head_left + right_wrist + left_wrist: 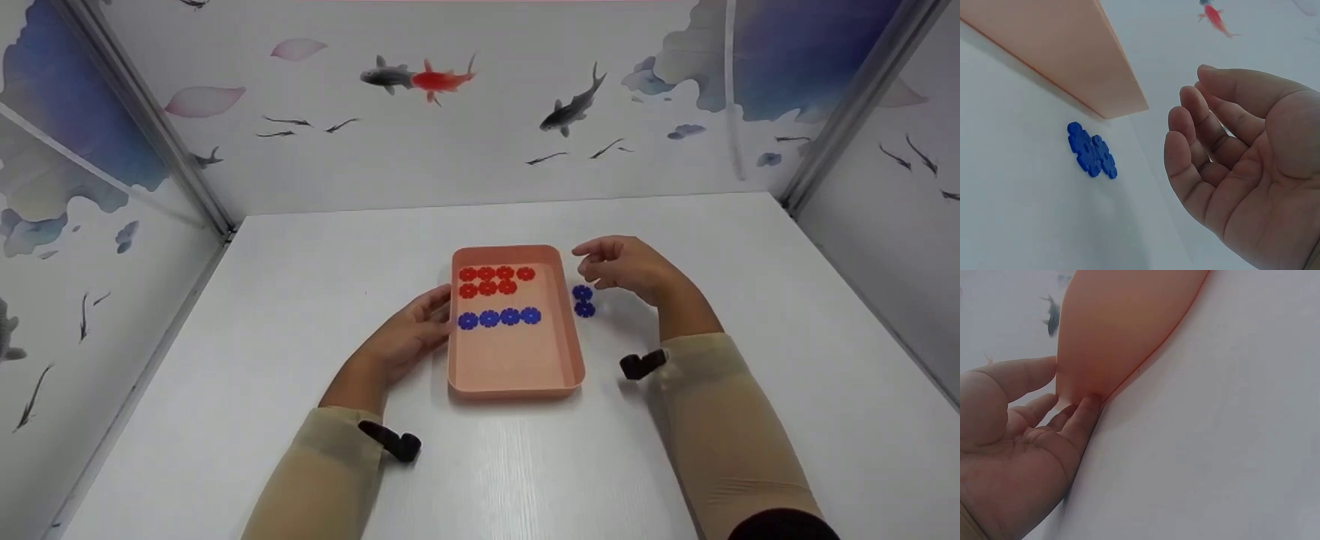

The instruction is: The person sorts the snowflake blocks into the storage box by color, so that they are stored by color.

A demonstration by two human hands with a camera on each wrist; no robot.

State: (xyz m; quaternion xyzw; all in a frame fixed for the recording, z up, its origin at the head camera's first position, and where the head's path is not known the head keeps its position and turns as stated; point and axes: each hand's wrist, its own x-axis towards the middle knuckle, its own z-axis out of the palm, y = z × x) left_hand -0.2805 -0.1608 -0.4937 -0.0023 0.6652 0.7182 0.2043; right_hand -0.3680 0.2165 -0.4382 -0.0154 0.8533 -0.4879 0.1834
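A pink rectangular tray (pixel 517 367) lies on the table. Inside it, red flower-shaped discs (pixel 487 288) form two rows near the far end, with a row of blue flower-shaped discs (pixel 510 316) below them. My left hand (pixel 409 334) touches the tray's left side with its thumb and fingertips, which the left wrist view shows against the outer wall (pixel 1112 320). Two more blue discs (pixel 1086 149) rest on the table just right of the tray. Above and beside them hovers my right hand (pixel 626 266), fingers loosely bent, nothing visible in its grasp.
A white table (pixel 285 360) carries the tray. Behind it rises a white wall (pixel 480 165) printed with fish and leaves. Printed side walls joined by metal corner posts (pixel 157 120) stand left and right. Black wrist-worn devices (pixel 390 441) sit at both sleeves.
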